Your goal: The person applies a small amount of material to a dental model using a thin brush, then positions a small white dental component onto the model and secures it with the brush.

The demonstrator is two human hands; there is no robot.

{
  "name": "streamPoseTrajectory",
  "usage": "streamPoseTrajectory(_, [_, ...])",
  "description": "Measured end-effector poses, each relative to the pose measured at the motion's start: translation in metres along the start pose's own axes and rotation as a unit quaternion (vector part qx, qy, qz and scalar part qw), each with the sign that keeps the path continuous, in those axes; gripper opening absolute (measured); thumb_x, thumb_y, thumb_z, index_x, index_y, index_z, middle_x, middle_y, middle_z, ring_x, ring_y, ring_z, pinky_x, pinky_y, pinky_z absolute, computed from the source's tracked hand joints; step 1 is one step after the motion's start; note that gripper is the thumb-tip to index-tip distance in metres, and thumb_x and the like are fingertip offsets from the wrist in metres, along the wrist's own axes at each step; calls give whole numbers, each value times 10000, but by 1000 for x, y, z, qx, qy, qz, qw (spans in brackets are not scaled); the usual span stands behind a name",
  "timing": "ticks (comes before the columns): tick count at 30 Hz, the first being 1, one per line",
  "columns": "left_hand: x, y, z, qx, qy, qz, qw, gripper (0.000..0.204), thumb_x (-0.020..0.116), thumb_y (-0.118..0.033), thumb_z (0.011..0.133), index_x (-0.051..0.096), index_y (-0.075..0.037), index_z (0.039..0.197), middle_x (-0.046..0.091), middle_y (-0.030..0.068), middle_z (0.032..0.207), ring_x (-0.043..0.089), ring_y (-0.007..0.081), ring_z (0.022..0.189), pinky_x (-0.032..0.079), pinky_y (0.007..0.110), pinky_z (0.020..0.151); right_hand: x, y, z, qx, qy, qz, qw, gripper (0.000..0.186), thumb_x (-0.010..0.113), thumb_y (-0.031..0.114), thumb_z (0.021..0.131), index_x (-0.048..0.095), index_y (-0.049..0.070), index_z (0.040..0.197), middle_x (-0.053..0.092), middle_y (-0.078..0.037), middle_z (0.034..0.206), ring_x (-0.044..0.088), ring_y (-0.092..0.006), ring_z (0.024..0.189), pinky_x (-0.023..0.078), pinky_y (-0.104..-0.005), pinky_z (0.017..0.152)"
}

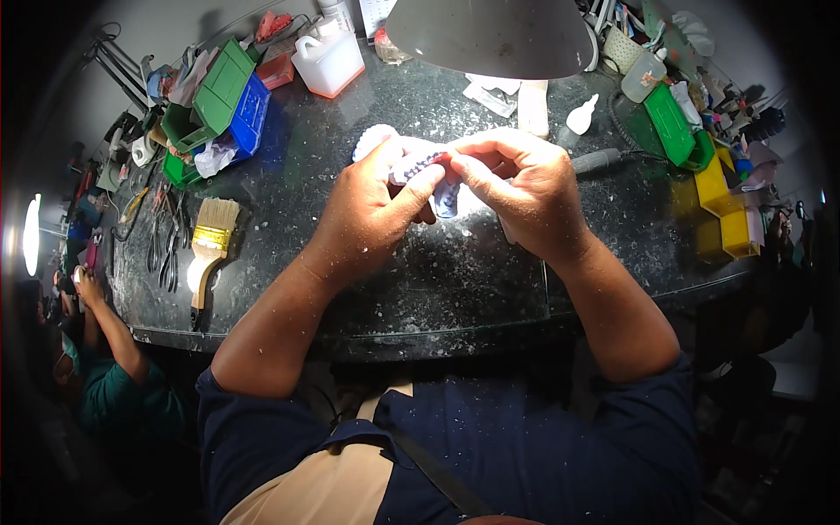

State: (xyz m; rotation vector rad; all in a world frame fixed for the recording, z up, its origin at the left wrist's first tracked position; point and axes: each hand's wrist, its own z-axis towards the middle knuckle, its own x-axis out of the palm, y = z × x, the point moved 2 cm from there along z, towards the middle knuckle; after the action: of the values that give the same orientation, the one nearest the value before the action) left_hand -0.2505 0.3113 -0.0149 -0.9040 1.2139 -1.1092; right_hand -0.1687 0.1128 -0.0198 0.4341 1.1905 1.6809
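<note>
Over the middle of the bench, my left hand (pixel 372 206) is closed around a pale bluish dental cast (pixel 415 164) with a row of teeth along its edge. My right hand (pixel 528 185) meets it from the other side, thumb and forefinger pinched together at the end of the tooth row. A speck of red shows at those fingertips, too small to make out. Below the fingers a bluish part (pixel 446 201) sticks out, probably of the same cast. Behind my left hand lies a white piece with a scalloped rim (pixel 374 140), partly covered by the hand.
A grey lamp shade (pixel 490 35) hangs over the back. A flat brush (pixel 210 245) and pliers (pixel 162 236) lie left. Green bins (pixel 223 87), a white jug (pixel 328 63), a handpiece (pixel 597 161), a white bulb (pixel 582 115) and yellow bins (pixel 722 188) surround the dusty bench. Another person (pixel 122 376) works far left.
</note>
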Motion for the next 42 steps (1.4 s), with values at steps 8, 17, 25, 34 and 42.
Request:
streamPoseTrajectory(8, [0,4,1,23,2,-7,1000,333,687,-241,1134,674,12,1350,748,114,1095,758,138,853,618,310,761,-3,4,1,-6,13,-31,999,178,824,92,998,833,-26,1131,842,-121,1015,791,-156,861,636,-301,784])
streamPoseTrajectory(17, [-5,12,0,-64,174,-337,923,649,580,-489,1159,538,45,1527,720,186,1334,792,304,1147,671,392,941,-2,10,1,-70,4,-3,998,173,805,113,1034,833,36,1187,824,-101,1030,769,-164,837,629,-306,768])
streamPoseTrajectory(25, [-10,8,5,28,-48,23,998,590,911,-207,953,602,-20,1420,693,102,1273,698,173,1069,600,338,920,-8,4,3,11,20,33,999,216,793,139,1033,795,-12,1188,829,-106,988,769,-145,853,618,-302,816])
streamPoseTrajectory(34, [-11,-10,0,188,-96,251,945,554,974,-266,868,686,-47,1287,742,117,1230,710,199,1038,576,342,860,-6,2,-2,24,43,-37,998,231,842,173,986,809,-26,1098,835,-110,935,772,-130,802,619,-300,745])
streamPoseTrajectory(42, [-8,-7,-2,185,-94,273,939,579,949,-385,882,645,-40,1234,733,166,1116,745,373,1035,583,449,914,-2,5,-5,77,59,-69,993,178,777,94,1004,806,-37,1120,817,-35,966,679,-55,847,580,-256,763])
